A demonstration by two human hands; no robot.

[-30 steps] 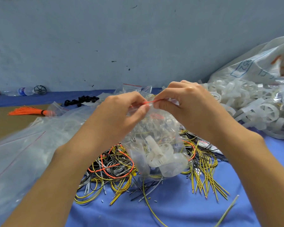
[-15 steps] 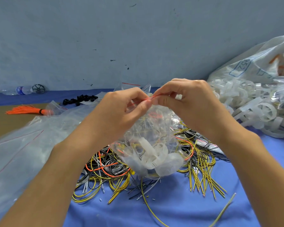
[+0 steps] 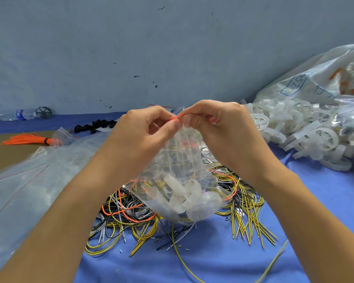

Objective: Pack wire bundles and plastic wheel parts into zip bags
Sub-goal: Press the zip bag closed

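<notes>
Both hands pinch the red seal strip at the top of a clear zip bag (image 3: pixel 178 180): the left hand (image 3: pixel 145 135) and right hand (image 3: pixel 219 127) meet fingertip to fingertip. The bag (white wheel parts (image 3: pixel 184 199) inside) hangs above loose wire bundles (image 3: pixel 129 217) on the blue tabletop (image 3: pixel 213 260)

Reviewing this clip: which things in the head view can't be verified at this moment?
- Zip bag seal: the left hand and right hand pinch the red strip, hiding whether it is closed.
- Bag contents: white wheel parts show, but their count blurs behind creased plastic.
- Large printed sack: cut off by the right edge; lettering unreadable.
- Bottle label: too small.
</notes>
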